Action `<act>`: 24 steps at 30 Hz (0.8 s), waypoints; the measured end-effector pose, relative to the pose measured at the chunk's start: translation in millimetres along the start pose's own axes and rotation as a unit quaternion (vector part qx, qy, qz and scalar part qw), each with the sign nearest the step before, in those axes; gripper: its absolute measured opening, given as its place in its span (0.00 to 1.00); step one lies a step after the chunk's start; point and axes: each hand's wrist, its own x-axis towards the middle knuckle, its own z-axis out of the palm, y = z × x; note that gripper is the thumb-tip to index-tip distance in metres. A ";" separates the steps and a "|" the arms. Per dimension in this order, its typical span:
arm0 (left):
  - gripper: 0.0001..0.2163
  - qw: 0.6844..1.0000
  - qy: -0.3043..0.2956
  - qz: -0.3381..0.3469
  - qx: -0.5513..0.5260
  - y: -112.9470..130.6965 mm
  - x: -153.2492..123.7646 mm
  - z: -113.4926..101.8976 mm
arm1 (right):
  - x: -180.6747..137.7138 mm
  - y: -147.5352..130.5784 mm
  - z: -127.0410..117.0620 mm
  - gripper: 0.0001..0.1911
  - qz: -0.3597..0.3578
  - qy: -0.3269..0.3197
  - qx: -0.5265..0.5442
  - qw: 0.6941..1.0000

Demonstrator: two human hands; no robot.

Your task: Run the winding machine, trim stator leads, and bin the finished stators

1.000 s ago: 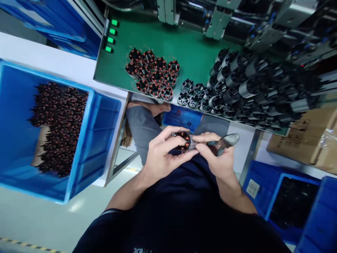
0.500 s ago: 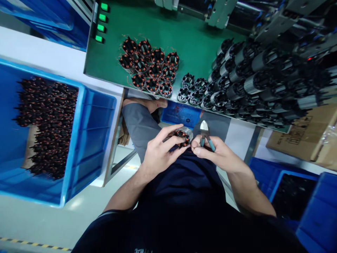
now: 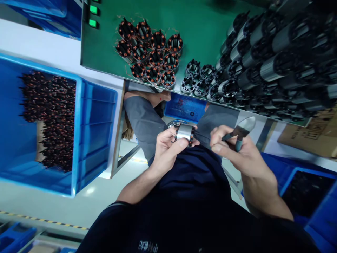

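Observation:
My left hand [image 3: 170, 146] is closed around a motor stator [image 3: 184, 132], a silvery ring with black ends and bits of copper winding, held on its side over my lap. Off to the right, my right hand [image 3: 234, 147] is closed on a pair of cutting pliers [image 3: 242, 130]. Their metal head points up and right, and the blue-grey handles lie among my fingers. Thumb and index finger of that hand are pressed together; whether a wire end is pinched there is too small to tell. The two hands are apart.
On the green table [image 3: 200, 35] ahead stand copper-wound stators [image 3: 155, 58] and, to the right, stacked stators without visible copper [image 3: 273, 66]. A blue crate [image 3: 92, 123] at left holds many wound stators. A blue bin [image 3: 184, 107] sits below the table. Cardboard boxes [image 3: 310, 137] are at right.
My left hand has turned the stator so its silvery side faces up. My right hand has moved away to the right with the pliers, which have swung rightward. The view has shifted slightly.

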 end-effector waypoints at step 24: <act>0.14 0.984 0.038 0.151 0.087 -5.1 6.2 2.3 | -9.2 25.7 66.0 0.08 -0.157 0.054 -0.209 0.964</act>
